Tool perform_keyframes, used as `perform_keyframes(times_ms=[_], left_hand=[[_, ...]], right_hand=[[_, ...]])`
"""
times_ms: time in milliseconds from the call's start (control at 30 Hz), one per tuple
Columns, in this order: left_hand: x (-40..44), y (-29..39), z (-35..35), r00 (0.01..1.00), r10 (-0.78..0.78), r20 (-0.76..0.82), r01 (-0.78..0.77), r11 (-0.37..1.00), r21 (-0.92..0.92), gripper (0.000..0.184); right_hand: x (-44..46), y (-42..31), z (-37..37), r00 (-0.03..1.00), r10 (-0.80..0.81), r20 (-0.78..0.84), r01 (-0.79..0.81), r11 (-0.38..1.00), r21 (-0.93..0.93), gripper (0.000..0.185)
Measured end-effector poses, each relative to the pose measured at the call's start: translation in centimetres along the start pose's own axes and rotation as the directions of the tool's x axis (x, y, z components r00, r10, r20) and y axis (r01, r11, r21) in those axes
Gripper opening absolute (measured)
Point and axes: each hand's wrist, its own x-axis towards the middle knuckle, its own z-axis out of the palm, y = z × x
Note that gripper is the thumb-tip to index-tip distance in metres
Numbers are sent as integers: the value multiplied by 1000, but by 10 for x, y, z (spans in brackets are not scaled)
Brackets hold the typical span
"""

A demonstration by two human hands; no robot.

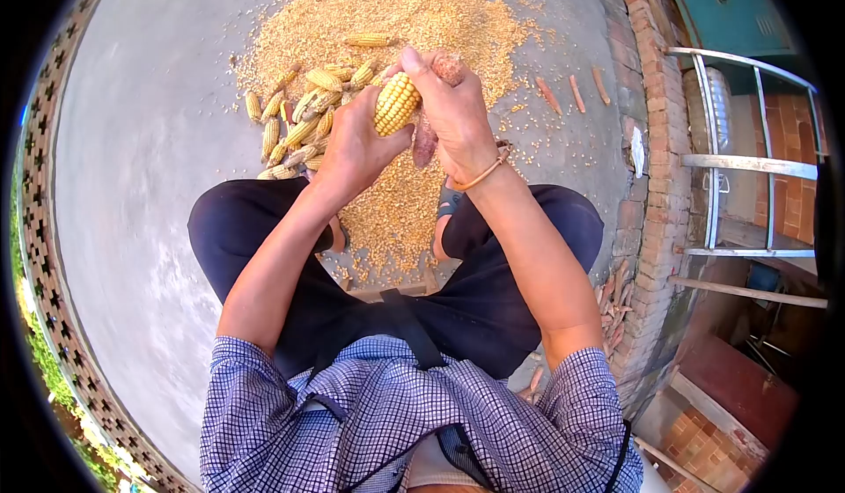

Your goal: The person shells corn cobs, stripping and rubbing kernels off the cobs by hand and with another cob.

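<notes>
My left hand (pixel 354 148) is closed around a yellow ear of corn (pixel 396 106), which tilts up between my two hands. My right hand (pixel 459 116) grips a reddish bare corncob (pixel 425 143); its lower part shows below my palm and a reddish end sticks out above my fingers. The right thumb lies near the top of the ear, and the cob is beside it. Just beyond my left hand lies a pile of corn ears (pixel 304 128), some partly stripped. Loose kernels (pixel 387 207) cover the ground under and beyond my hands.
Several bare cobs (pixel 576 94) lie to the right, with more (pixel 616 304) by the low brick edge (pixel 660 141). A metal ladder-like frame (pixel 748 165) stands at the right. One ear (pixel 370 40) rests on the kernel heap. My knees flank the kernels.
</notes>
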Motion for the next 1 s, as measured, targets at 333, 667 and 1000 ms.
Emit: perform_keyframes(times_ms=[333,667,1000], left_hand=[[-14,-3,4,984,175,38,-169,838,518,41],[-2,1,-1,998,17,60,-6,984,-176,42],[-8,-7,8,994,37,98,-62,963,264,48]], right_hand=[[17,37,5,943,-171,-285,130,979,-157,31],[5,-3,-9,995,98,-8,-95,976,194,28],[13,35,3,926,-341,-165,282,911,-302,33]])
